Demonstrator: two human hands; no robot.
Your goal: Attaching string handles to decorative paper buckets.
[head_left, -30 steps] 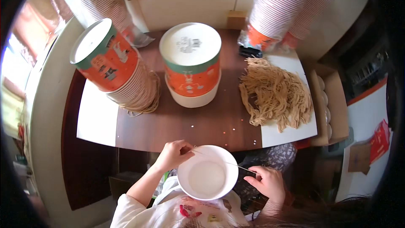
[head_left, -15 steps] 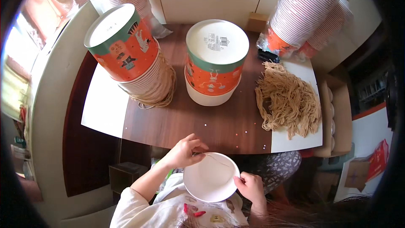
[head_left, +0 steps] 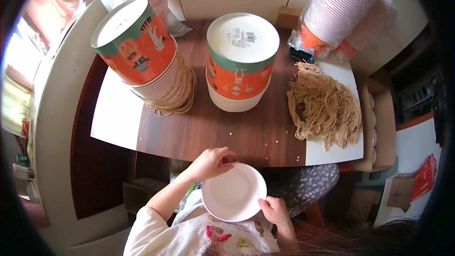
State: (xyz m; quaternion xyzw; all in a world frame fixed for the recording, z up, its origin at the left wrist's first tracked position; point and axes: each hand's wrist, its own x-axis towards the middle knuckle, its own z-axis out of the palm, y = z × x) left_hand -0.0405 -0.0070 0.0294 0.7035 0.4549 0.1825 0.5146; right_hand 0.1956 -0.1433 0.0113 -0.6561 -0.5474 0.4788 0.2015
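Head camera, lower middle of the frame: the left hand (head_left: 211, 162) is closed on the upper left rim of a white paper bowl (head_left: 234, 192), its fingers curled over the edge. The right hand (head_left: 275, 210) pinches the lower right rim of the same bowl with thumb and fingers. So both hands grip the bowl, which is held in the air just below the near edge of the table (head_left: 213, 132), over the person's lap, with its open side up toward the camera.

To do this handling well, I judge the hands should keep opposite points of the rim and press only lightly, because thin paper walls bend easily; the bowl should stay level.

Both forearms come from the bottom edge. The left one rises slanted from the lower left, with a white sleeve at the elbow; the right one is short and almost hidden.

Farther out, in the middle of the frame, a stack of orange and green bowls (head_left: 239, 64) stands upside down. A second stack (head_left: 142, 59) leans at the upper left. A heap of tan string (head_left: 324, 106) lies at the right, and wrapped stacks of bowls (head_left: 343, 12) fill the upper right.
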